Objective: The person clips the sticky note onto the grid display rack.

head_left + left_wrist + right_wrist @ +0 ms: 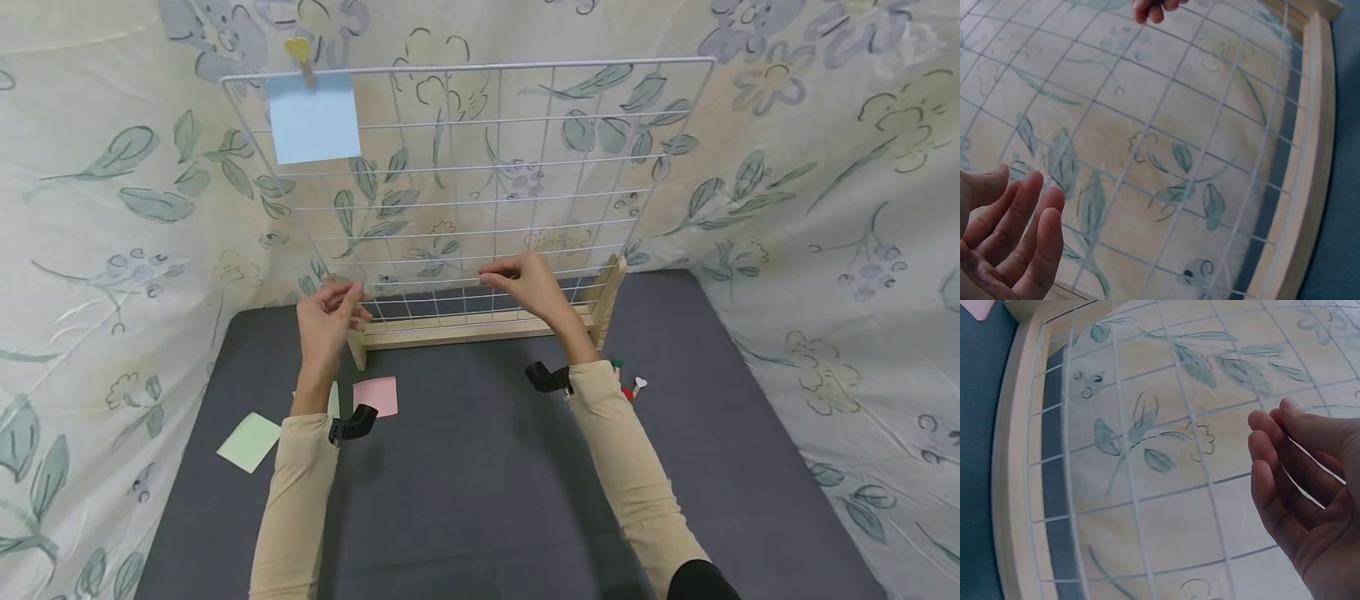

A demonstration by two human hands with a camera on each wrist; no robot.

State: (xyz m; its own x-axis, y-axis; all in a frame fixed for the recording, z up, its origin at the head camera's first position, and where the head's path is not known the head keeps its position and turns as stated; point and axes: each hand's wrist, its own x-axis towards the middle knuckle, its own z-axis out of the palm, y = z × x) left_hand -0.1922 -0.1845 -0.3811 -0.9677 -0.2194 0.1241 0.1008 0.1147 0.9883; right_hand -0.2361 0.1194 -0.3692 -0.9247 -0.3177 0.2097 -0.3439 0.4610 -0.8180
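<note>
A white wire grid panel (495,167) stands upright in a wooden base (450,334). At its top left, a wooden clip with a yellow heart (298,50) pins a light blue paper square (315,118) to the top wire. My left hand (327,321) hovers in front of the grid's lower left, fingers loosely bent and nothing between them. Before the lower right of the grid is my right hand (527,287). Its thumb tip meets the index fingertip in the right wrist view, the other fingers loosely curved, and no object shows in it.
On the grey tabletop (465,500) lie a pink paper square (377,396) and a light green one (250,442), with another green piece partly behind the left wrist. Small clips with coloured heads (637,384) lie beside the right sleeve. Flowered cloth (97,250) surrounds the table.
</note>
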